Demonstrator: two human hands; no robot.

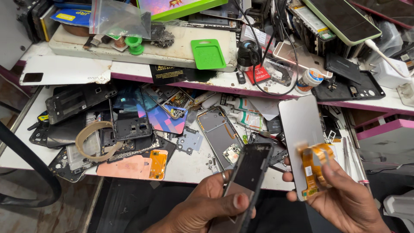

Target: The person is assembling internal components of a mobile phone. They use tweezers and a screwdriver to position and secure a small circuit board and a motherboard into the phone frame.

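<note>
A dark phone frame is being clamped in the left hand, its long axis tilting up and away. Just to its right — apart, not touching — a grey screen panel with an orange ribbon is being pinched upright by the right hand.

The phone frame in the left hand looks like dark matt plastic with a dull metal edge. The display panel in the right hand has a smooth grey metallic back and a glossy orange flex ribbon. The desk is scuffed white laminate. The green tray is matt plastic.
</note>
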